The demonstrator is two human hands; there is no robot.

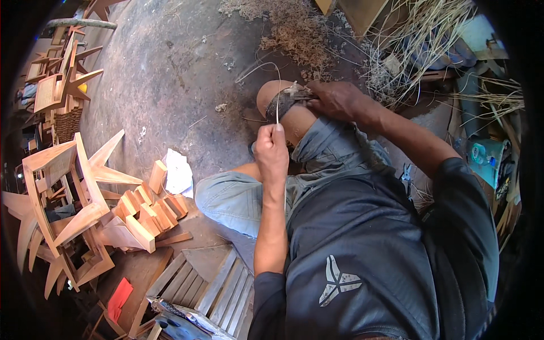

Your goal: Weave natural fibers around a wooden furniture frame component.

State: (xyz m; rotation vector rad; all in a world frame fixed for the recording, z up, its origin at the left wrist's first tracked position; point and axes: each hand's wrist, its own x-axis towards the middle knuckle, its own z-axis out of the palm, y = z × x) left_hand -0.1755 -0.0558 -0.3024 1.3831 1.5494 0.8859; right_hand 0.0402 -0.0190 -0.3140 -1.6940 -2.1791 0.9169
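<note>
My left hand [271,150] is closed in a fist, thumb on top, on a thin pale cane strip [278,102]. The strip rises from the fist, passes over my bent right knee [271,93] and curls away to the left. A dark, worn pad [276,109] is wrapped around the leg just below the kneecap. At that pad's right side my right hand [337,102] is closed, its fingers bent down against the leg. What it grips is mostly hidden; a small greyish edge shows by its fingertips.
Wooden chair frames [68,209] and stacked wood blocks [148,212] stand at left, near a white paper [179,173]. A slatted wooden piece [207,283] lies lower left. Fibre shavings [297,37] and loose cane strands [422,34] cover the far floor. Pliers [406,173] lie at my right.
</note>
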